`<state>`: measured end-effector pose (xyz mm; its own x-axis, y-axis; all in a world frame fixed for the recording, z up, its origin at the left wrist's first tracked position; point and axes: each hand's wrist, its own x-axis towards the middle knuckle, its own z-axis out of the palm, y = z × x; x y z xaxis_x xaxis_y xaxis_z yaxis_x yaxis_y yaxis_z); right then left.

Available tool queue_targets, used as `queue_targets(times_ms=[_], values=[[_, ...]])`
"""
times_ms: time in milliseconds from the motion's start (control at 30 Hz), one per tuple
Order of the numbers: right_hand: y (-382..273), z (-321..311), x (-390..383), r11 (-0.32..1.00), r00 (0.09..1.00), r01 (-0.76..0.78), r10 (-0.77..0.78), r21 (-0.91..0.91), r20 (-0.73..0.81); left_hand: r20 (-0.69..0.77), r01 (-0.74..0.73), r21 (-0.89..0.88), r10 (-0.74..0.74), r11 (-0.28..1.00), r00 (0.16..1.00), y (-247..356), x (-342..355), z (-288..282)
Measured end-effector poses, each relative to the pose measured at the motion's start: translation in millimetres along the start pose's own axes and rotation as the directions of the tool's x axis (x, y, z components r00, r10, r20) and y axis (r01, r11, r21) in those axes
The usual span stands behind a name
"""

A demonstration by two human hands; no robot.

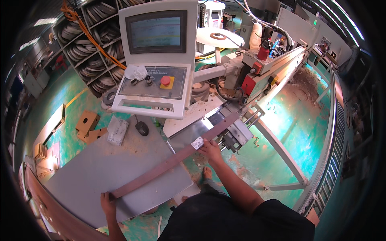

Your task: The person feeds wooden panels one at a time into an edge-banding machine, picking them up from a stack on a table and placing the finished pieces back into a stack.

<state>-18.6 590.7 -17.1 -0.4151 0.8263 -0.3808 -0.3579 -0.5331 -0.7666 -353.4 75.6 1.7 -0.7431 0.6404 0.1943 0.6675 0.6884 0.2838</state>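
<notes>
A long, narrow reddish-brown board (pixel 161 168) lies slantwise from the grey table toward the machine's metal infeed (pixel 215 119). My left hand (pixel 107 203) is closed on the board's near left end, over the tabletop. Farther along, my right hand (pixel 211 151) grips the board's near edge, with its fingertips beside a white label (pixel 197 143) on the upper face. The board's far end rests at the infeed, next to a metal block (pixel 238 134). The undersides of both grips are hidden.
A control console (pixel 156 82) with a screen and a red button stands ahead. On the grey table (pixel 86 176) are a black mouse (pixel 141 128) and a white packet (pixel 118 131). Cardboard boxes (pixel 87 122) stand left; a roller conveyor (pixel 330 160) runs along the right.
</notes>
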Motion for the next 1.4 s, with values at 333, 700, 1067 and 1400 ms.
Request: queue_targets(times_ms=[333,700,1067,1400], values=[[-3,10,103,0.905,0.982,-0.184,0.186,-0.383,-0.031,0.27,0.034,-0.025,-0.026,0.999,0.963,-15,62,-4],[-13,-2,149,0.767,0.968,-0.209,0.25,-0.607,-0.017,0.244,0.016,0.185,-0.061,0.983,0.968,-5,129,25],[-21,1,153,0.754,0.949,-0.258,0.316,-0.605,-0.011,-0.014,0.46,0.044,-0.46,0.887,0.888,-79,97,51],[-40,3,150,0.702,0.921,-0.303,0.389,-0.644,-0.008,0.194,0.419,-0.219,-0.382,0.881,0.904,-59,107,44]])
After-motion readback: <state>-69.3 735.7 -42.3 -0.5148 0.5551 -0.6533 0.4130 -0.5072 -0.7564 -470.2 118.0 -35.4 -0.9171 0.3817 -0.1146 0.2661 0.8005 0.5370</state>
